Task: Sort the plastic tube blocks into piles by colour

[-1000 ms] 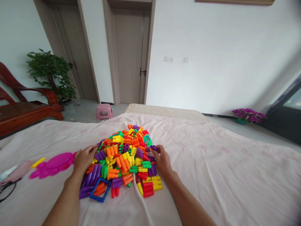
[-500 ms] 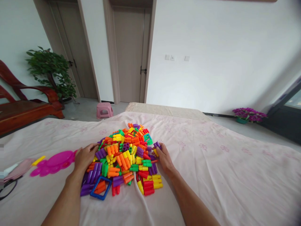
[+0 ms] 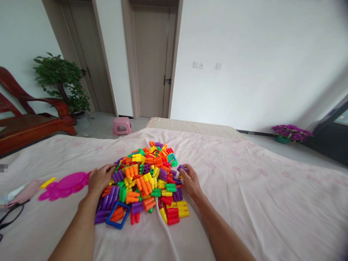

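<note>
A heap of plastic peg-shaped building blocks (image 3: 146, 183) in orange, yellow, green, purple and red lies on a pale flowered sheet (image 3: 244, 210). My right hand (image 3: 191, 181) is at the heap's right edge, thumb and fingers closed on a purple block (image 3: 181, 168). A bit of yellow shows below it, partly covered by the fingers. My left hand (image 3: 101, 178) rests against the heap's left side, fingers stretched toward the blocks; its fingertips are partly hidden. A blue square frame (image 3: 126, 217) lies at the near left edge of the heap, over an orange block.
Left of my left hand are a magenta plastic tray (image 3: 72, 181), a yellow piece (image 3: 48, 182), a pink cloth item (image 3: 28, 192) and black-rimmed glasses (image 3: 12, 217). Beyond the sheet stand a pink stool (image 3: 122, 126), a wooden chair (image 3: 40, 123) and potted plants (image 3: 58, 72).
The view has shifted slightly. The purple block in my right hand has tipped a little, and less yellow shows under it. My left hand stays at the heap's left side.
</note>
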{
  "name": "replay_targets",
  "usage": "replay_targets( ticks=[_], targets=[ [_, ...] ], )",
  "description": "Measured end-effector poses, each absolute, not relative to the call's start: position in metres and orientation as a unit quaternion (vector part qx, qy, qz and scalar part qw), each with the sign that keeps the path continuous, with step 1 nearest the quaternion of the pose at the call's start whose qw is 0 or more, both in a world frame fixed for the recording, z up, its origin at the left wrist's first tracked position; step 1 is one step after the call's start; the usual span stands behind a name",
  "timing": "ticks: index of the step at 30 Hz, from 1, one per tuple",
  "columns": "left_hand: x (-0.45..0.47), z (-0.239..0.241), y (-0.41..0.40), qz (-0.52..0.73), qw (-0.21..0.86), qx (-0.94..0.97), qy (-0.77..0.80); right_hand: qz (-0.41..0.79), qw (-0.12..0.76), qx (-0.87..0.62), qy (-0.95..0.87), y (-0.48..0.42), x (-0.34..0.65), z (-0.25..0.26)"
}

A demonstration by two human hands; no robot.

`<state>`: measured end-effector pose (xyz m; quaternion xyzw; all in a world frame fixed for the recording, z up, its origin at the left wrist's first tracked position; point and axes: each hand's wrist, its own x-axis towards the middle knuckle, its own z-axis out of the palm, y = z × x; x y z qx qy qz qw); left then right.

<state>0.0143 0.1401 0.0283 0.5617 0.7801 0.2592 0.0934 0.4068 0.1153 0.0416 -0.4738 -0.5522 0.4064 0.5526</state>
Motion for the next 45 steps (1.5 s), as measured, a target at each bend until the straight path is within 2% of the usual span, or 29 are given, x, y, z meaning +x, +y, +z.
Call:
replay_targets(
  ticks=[9,21,28,35,45],
  targets=[
    [0.013,0.027,0.140,0.261,0.090,0.563,0.779,0.467,0.553,-0.464,-0.511,0.119,0.409,0.028],
    [0.014,0.028,0.140,0.256,0.092,0.561,0.782,0.379,0.554,-0.489,-0.557,0.121,0.410,0.031],
    [0.014,0.028,0.140,0.258,0.088,0.564,0.780,0.372,0.550,-0.519,-0.538,0.120,0.408,0.031],
    [0.015,0.029,0.140,0.251,0.089,0.561,0.784,0.417,0.532,-0.514,-0.528,0.120,0.410,0.026],
    [0.015,0.031,0.139,0.245,0.095,0.561,0.785,0.312,0.549,-0.533,-0.563,0.120,0.412,0.033]
  ],
)
